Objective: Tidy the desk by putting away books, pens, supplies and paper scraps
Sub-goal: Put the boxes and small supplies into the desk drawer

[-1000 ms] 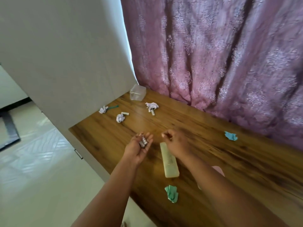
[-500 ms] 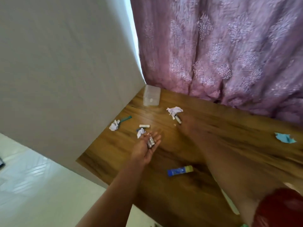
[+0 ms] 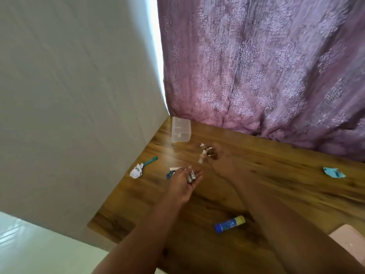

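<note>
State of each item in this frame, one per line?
left hand: palm up, small items resting on it
right hand: pinching white crumpled paper
clear plastic box: lidless, upright
glue stick: capped, lying flat
white paper ball: crumpled, on desk
blue paper scrap: crumpled, on desk

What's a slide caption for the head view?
Left hand cradles small supplies while right hand picks up a crumpled paper scrap on the wooden desk.

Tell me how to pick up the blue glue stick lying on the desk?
Pinch the glue stick round the middle of its blue barrel, coming straight down from above. It lies flat on its side on the desk, with bare wood along both long sides, so fingers probably fit either side.
</note>
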